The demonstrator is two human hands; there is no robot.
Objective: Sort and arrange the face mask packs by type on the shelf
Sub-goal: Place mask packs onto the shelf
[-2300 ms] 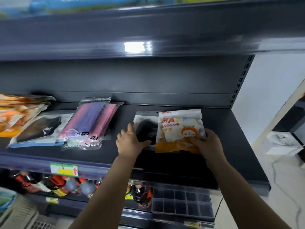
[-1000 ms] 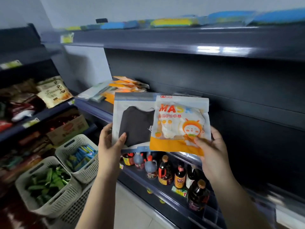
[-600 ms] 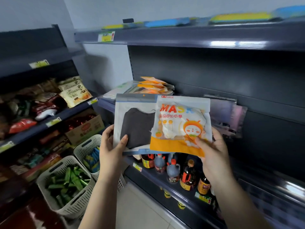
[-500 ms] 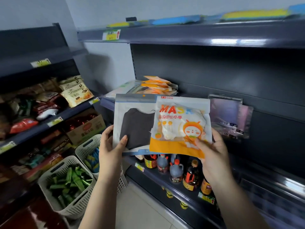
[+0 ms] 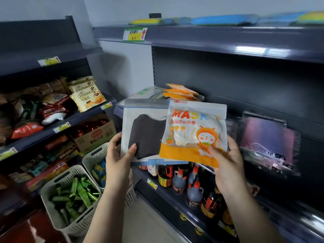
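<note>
Holding two packs up in front of the shelf right now: left hand (image 5: 117, 158) pinching the black mask pack (image 5: 145, 132) at its lower left corner, thumb on the front, and right hand (image 5: 228, 163) gripping the orange cartoon "MASK" pack (image 5: 196, 132) along its bottom edge. Orange one overlaps the right edge of the black one, both in mid-frame, off the shelf.

Probably best to split them by type from here. Orange pack looks like a match for the orange stack (image 5: 180, 93) just above and behind the packs, so lay it flat on top, edges squared, print facing up. Black pack likely belongs in its own pile beside that, not mixed in. Worth keeping the slippery bags pinched low and flat so nothing slides off the shelf (image 5: 263, 50) lip.

Hard to see: most of the orange stack and whatever pale packs (image 5: 147, 92) sit next to it, blocked by the two held packs. Purple-pink packs (image 5: 268, 139) at right are blurred, only a "10" readable. Can't tell if another black pile exists. Right-hand fingers behind the bag also out of sight.
</note>
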